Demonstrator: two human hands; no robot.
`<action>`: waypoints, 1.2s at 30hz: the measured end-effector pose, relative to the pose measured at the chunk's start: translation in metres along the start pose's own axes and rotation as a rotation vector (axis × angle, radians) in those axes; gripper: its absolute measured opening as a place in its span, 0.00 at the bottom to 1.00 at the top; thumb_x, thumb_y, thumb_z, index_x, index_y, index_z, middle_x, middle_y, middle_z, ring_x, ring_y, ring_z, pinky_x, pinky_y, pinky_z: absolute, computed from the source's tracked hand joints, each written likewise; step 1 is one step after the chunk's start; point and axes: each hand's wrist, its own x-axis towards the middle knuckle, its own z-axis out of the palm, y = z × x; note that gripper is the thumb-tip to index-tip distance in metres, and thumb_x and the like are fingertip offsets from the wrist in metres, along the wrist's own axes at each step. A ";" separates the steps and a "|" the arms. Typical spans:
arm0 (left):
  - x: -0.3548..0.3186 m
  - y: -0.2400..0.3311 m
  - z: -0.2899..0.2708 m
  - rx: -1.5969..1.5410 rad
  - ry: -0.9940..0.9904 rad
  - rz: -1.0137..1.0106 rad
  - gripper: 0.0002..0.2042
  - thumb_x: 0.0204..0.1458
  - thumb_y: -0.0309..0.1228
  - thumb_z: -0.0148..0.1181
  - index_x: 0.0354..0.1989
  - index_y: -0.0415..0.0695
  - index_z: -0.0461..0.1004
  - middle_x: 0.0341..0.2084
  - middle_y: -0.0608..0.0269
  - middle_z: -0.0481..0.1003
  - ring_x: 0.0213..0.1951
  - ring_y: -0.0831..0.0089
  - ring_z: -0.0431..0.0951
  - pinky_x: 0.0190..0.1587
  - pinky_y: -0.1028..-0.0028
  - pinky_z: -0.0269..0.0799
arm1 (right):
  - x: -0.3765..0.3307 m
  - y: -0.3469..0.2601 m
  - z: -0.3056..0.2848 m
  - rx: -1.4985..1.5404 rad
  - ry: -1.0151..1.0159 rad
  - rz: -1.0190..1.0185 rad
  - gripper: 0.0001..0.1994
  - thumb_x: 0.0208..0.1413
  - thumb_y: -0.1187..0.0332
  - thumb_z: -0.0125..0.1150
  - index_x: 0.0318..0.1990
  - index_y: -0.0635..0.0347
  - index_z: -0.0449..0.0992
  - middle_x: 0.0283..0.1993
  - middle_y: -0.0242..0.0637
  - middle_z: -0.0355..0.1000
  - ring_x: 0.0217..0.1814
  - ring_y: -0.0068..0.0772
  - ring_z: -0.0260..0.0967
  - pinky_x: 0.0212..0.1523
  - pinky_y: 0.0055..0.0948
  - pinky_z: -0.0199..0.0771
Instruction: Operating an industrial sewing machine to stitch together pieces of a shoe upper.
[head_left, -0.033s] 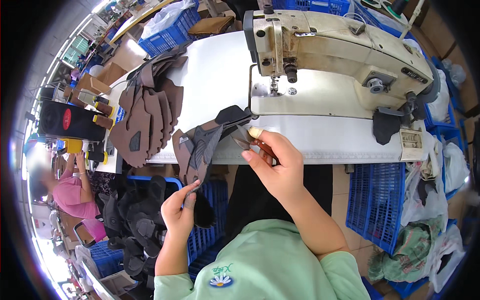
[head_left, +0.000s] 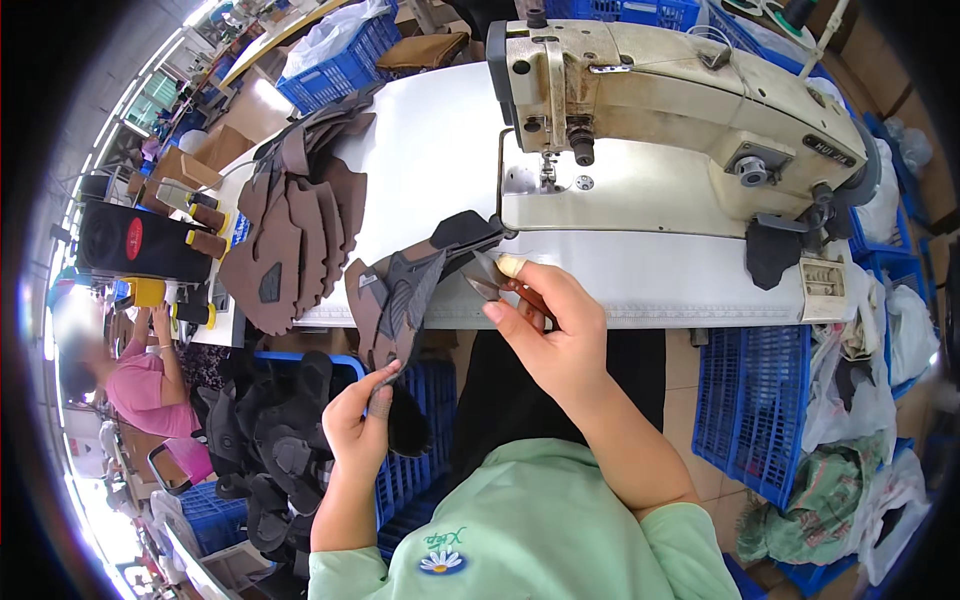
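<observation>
The left hand [head_left: 357,425] is pinching a shoe upper [head_left: 408,290], the right hand [head_left: 560,325] gripping snips [head_left: 483,289]; sewing machine [head_left: 660,90] and brown pieces [head_left: 300,235] are flanking.

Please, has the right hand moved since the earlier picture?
No; the right hand, holding thread snips, shows no visible shift against the sewing machine.

From my head, the left of two side-by-side fisheye cameras looked down at close range over my mint-green T-shirt [head_left: 570,520], with my left hand [head_left: 358,415] and right hand [head_left: 555,320] around mid-view, the industrial sewing machine [head_left: 680,90] farther off, and straight edges bending toward the rim.
</observation>
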 end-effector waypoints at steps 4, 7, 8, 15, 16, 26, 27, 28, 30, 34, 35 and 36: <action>-0.003 -0.004 0.000 -0.023 -0.007 -0.041 0.09 0.55 0.26 0.61 0.43 0.39 0.80 0.31 0.59 0.81 0.27 0.76 0.76 0.34 0.80 0.69 | -0.001 -0.001 -0.003 -0.004 -0.013 -0.003 0.18 0.49 0.74 0.71 0.48 0.64 0.75 0.36 0.31 0.73 0.25 0.12 0.57 0.25 0.13 0.59; -0.002 -0.006 0.001 -0.029 -0.001 -0.018 0.09 0.55 0.26 0.61 0.43 0.39 0.80 0.32 0.58 0.81 0.27 0.76 0.76 0.34 0.80 0.69 | -0.001 -0.003 -0.004 -0.001 -0.033 0.052 0.18 0.49 0.74 0.71 0.48 0.64 0.75 0.35 0.31 0.73 0.25 0.12 0.56 0.25 0.13 0.59; -0.002 -0.007 0.002 -0.044 0.004 -0.009 0.09 0.55 0.26 0.61 0.43 0.38 0.80 0.31 0.59 0.81 0.27 0.76 0.76 0.34 0.80 0.69 | 0.000 -0.002 -0.003 -0.010 -0.015 0.039 0.18 0.49 0.74 0.71 0.48 0.64 0.75 0.35 0.31 0.73 0.25 0.12 0.56 0.25 0.13 0.59; -0.002 -0.005 0.001 -0.043 -0.007 0.001 0.09 0.55 0.25 0.61 0.43 0.39 0.80 0.31 0.58 0.81 0.27 0.75 0.77 0.33 0.79 0.69 | 0.004 -0.004 0.002 -0.008 0.005 -0.045 0.18 0.50 0.72 0.71 0.49 0.64 0.76 0.34 0.30 0.73 0.25 0.14 0.59 0.26 0.14 0.61; -0.002 -0.005 0.000 -0.044 -0.005 0.001 0.09 0.55 0.25 0.61 0.43 0.39 0.80 0.31 0.58 0.81 0.27 0.75 0.77 0.33 0.79 0.69 | 0.005 -0.004 0.003 -0.008 0.003 -0.047 0.18 0.50 0.72 0.71 0.49 0.64 0.76 0.34 0.30 0.73 0.25 0.14 0.59 0.26 0.14 0.61; -0.005 -0.003 -0.003 -0.035 -0.002 0.008 0.09 0.54 0.24 0.60 0.43 0.39 0.80 0.29 0.58 0.80 0.25 0.75 0.75 0.32 0.80 0.69 | 0.006 -0.009 0.007 -0.008 0.019 -0.022 0.16 0.50 0.74 0.71 0.47 0.65 0.77 0.31 0.31 0.74 0.27 0.14 0.63 0.27 0.15 0.63; -0.005 -0.003 -0.004 -0.018 -0.002 0.005 0.09 0.54 0.24 0.60 0.43 0.39 0.80 0.27 0.59 0.79 0.24 0.76 0.74 0.32 0.79 0.68 | 0.006 -0.009 0.008 0.008 0.018 -0.014 0.16 0.50 0.75 0.70 0.47 0.66 0.77 0.32 0.32 0.74 0.27 0.14 0.63 0.27 0.15 0.64; -0.006 -0.003 -0.003 -0.019 -0.003 0.007 0.09 0.54 0.24 0.60 0.43 0.39 0.80 0.27 0.59 0.79 0.24 0.76 0.74 0.32 0.79 0.68 | 0.006 -0.010 0.008 0.006 0.020 -0.015 0.16 0.50 0.75 0.70 0.47 0.66 0.77 0.32 0.32 0.74 0.27 0.14 0.63 0.27 0.15 0.64; -0.006 -0.003 -0.001 -0.037 0.033 0.045 0.10 0.53 0.24 0.61 0.44 0.39 0.80 0.23 0.60 0.76 0.23 0.76 0.72 0.30 0.80 0.66 | 0.007 -0.012 0.008 0.005 0.014 -0.014 0.16 0.50 0.76 0.70 0.47 0.66 0.77 0.31 0.32 0.74 0.28 0.14 0.64 0.27 0.15 0.63; -0.007 -0.005 -0.002 -0.011 0.015 0.023 0.10 0.53 0.23 0.61 0.44 0.40 0.80 0.21 0.62 0.74 0.22 0.77 0.70 0.29 0.80 0.65 | 0.005 -0.010 0.008 0.026 0.018 0.017 0.16 0.50 0.75 0.70 0.47 0.66 0.77 0.31 0.32 0.74 0.28 0.14 0.64 0.27 0.15 0.63; -0.007 -0.005 -0.002 -0.016 0.020 0.028 0.10 0.53 0.23 0.61 0.44 0.40 0.80 0.20 0.63 0.73 0.22 0.77 0.70 0.29 0.80 0.65 | 0.004 -0.009 0.008 0.029 0.024 0.008 0.16 0.50 0.75 0.70 0.47 0.66 0.77 0.31 0.32 0.74 0.28 0.14 0.64 0.27 0.14 0.63; -0.007 -0.005 -0.001 -0.022 0.026 0.033 0.10 0.53 0.23 0.61 0.44 0.40 0.80 0.20 0.63 0.73 0.21 0.77 0.70 0.29 0.80 0.65 | 0.004 -0.008 0.008 0.034 0.030 -0.001 0.16 0.50 0.75 0.70 0.47 0.66 0.77 0.31 0.31 0.74 0.28 0.13 0.63 0.27 0.14 0.62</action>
